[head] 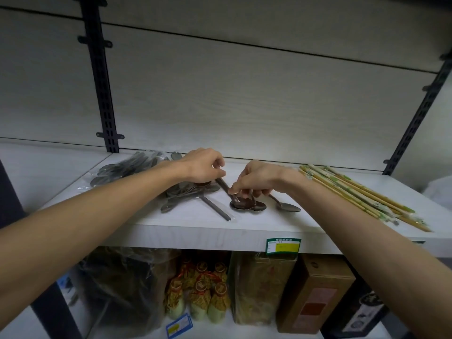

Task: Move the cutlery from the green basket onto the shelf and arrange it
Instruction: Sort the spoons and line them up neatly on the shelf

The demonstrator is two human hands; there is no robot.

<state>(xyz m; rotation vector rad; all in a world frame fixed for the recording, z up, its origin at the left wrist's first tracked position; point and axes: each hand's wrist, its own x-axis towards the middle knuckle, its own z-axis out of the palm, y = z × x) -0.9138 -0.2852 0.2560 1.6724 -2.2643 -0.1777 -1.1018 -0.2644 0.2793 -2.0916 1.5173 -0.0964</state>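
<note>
Metal spoons (247,205) lie near the front edge of the white shelf (220,232). The right hand (256,178) pinches one spoon by its neck. The left hand (204,167) curls round the handle of a spoon. I think it helps to slide each spoon slowly, bowls side by side, handles all pointing back. More spoons in a clear bag (127,167) wait farther back. No green basket shows.

Lighting, head view: we record a dim interior with soft overhead light falling brightest on the back panel (244,113) and shelf (195,231). Shadows under the shelf are deep. We note wide-angle bowing of the uprights (101,77) at the edges, dark corners, and a mildly soft, grainy picture with faint glare on spoons (247,205).
</note>
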